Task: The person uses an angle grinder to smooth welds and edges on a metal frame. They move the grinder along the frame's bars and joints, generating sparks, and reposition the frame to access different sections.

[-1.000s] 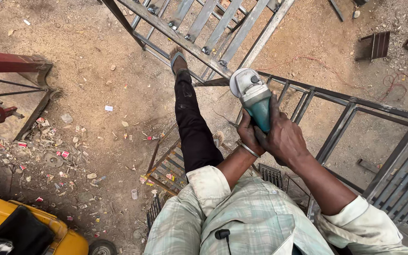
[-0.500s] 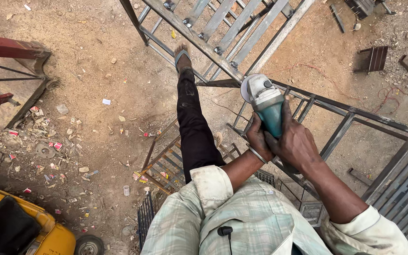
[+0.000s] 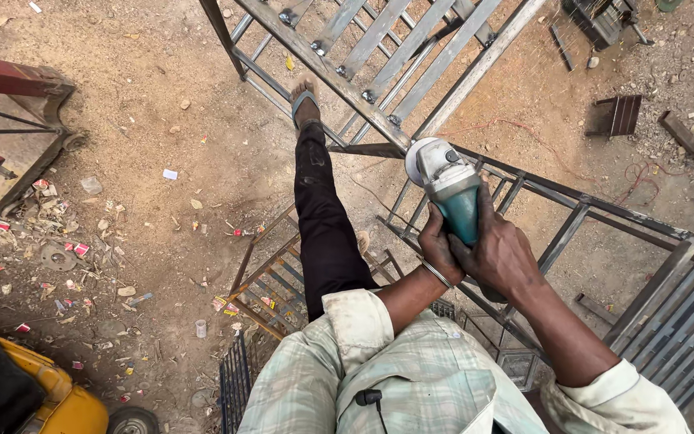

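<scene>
Littered dirt floor (image 3: 146,201) at left; sandalled foot (image 3: 305,103) braced on welded steel frame (image 3: 339,76). Left hand (image 3: 437,249) and right hand (image 3: 501,251) both wrapped tight round teal angle grinder (image 3: 450,190), disc just beside grey metal gate frame (image 3: 596,210).

Left hand (image 3: 440,247): fingers curled shut in a grip, wrist ringed by a thin metal bangle, forearm bare below a rolled pale sleeve. Right hand (image 3: 501,255): closed likewise, laid just beside and partly over the left (knuckles turned upward), arm extended forward from a rolled cuff. Both hands are held together ahead of the chest.
</scene>
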